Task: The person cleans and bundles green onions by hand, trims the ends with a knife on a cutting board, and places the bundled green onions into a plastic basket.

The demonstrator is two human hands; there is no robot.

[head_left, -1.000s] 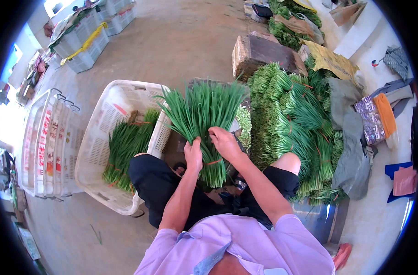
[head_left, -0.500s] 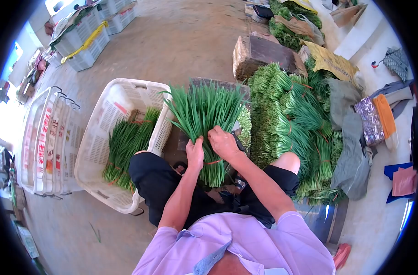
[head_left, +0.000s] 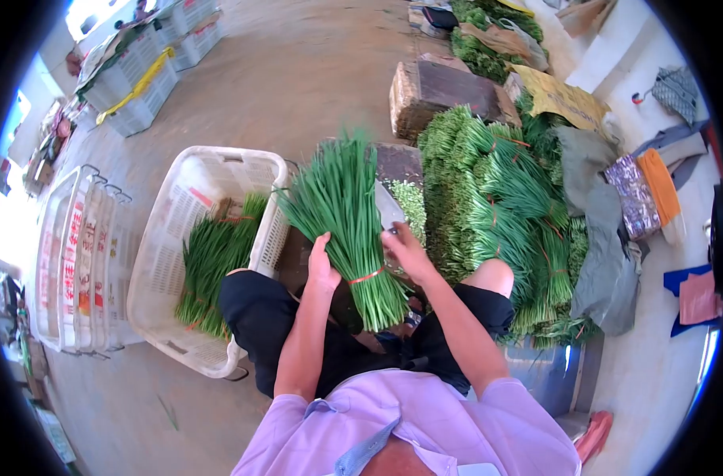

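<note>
A bundle of garlic chives (head_left: 341,210), tied near its stem end with a red band (head_left: 367,275), stands tilted in front of me, leaves pointing away. My left hand (head_left: 323,266) is closed around the bundle's left side. Just right of the stems, my right hand (head_left: 409,252) is closed on what looks like a knife (head_left: 387,208), its wide grey blade pointing away from me. Pale cut stem ends (head_left: 410,203) lie on the dark board (head_left: 397,161) behind the blade. The bundle hides part of the board.
To the left, a white plastic basket (head_left: 157,266) holds tied chive bundles (head_left: 218,258). Nested white crates (head_left: 80,262) stand beyond it. On my right is a large pile of chives (head_left: 496,210), with grey cloth (head_left: 607,262) beside it. A brown box (head_left: 456,91) sits farther back.
My right hand has left the bundle, moved slightly right and now holds the knife. The bundle has tilted, its leaves leaning left and its stem ends shifting right. My left hand has slid slightly left.
</note>
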